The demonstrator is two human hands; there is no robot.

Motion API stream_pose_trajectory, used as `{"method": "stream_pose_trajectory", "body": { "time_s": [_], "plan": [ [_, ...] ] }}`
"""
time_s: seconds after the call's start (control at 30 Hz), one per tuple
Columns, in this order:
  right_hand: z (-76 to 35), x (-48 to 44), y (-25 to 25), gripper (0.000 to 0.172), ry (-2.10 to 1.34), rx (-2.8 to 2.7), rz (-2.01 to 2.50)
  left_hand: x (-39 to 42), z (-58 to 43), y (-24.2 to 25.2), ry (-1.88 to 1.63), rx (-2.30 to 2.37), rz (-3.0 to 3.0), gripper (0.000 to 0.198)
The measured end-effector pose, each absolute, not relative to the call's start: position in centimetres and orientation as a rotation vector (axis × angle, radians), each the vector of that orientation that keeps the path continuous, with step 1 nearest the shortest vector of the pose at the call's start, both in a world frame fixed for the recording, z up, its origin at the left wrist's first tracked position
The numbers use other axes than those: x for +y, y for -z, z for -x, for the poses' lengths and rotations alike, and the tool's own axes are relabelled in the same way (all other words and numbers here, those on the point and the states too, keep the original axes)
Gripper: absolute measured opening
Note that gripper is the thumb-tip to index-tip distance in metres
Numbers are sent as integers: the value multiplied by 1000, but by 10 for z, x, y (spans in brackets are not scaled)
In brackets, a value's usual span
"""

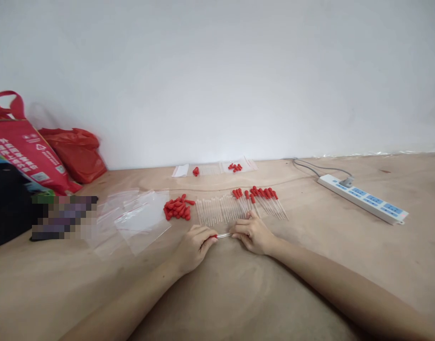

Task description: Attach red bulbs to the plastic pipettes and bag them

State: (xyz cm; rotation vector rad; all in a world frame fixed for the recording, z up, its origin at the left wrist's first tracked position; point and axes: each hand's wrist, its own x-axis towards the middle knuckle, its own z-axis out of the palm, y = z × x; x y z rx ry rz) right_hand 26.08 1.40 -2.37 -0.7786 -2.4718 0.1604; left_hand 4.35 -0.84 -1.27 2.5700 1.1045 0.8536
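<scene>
My left hand point(195, 246) is closed around a red rubber bulb point(213, 236), most of it hidden by the fingers. From the bulb's end a clear glass dropper tube point(223, 235) runs across to my right hand point(252, 234), which pinches its other end. Just beyond the hands lies a row of bare dropper tubes point(210, 211). A pile of loose red bulbs point(178, 207) sits left of that row. To its right, droppers with red bulbs fitted point(267, 194) lie side by side with their tips toward me.
Clear zip bags point(142, 220) lie flat at the left, beside a pixelated dark object point(64, 218). Red bags point(75, 151) stand against the wall. A white power strip point(363, 199) with a plugged-in cord is at the right. More bulbs point(235, 167) and tubes lie near the wall.
</scene>
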Motion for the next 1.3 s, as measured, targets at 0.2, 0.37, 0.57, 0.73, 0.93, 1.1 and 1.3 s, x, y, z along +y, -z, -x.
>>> {"method": "stream_pose_trajectory", "body": {
  "time_s": [0.2, 0.37, 0.57, 0.73, 0.93, 1.1, 1.3],
  "plan": [
    [-257, 10, 21, 23, -63, -2480, 802, -10, -44, 13, -810, 1119, -2691, 20],
    [-251, 6, 22, 25, -44, -2478, 795, -12, -46, 9, -798, 1090, -2813, 18],
    [-249, 6, 25, 26, -66, -2526, 797, -9, -44, 7, -764, 960, -2896, 20],
    [-245, 4, 13, 26, 34, -2568, 750, 0, -34, 4, -658, 904, -2983, 21],
    [-262, 20, -3, 20, 127, -2496, 992, 3, -27, 8, -989, 1281, -2755, 29],
    [-295, 50, -1, 23, -79, -1990, 1569, 7, -25, 11, -834, 1381, -2577, 16],
    [-299, 63, 12, 14, -16, -1864, 1869, 10, -25, 11, -745, 1332, -2577, 12]
  ]
}}
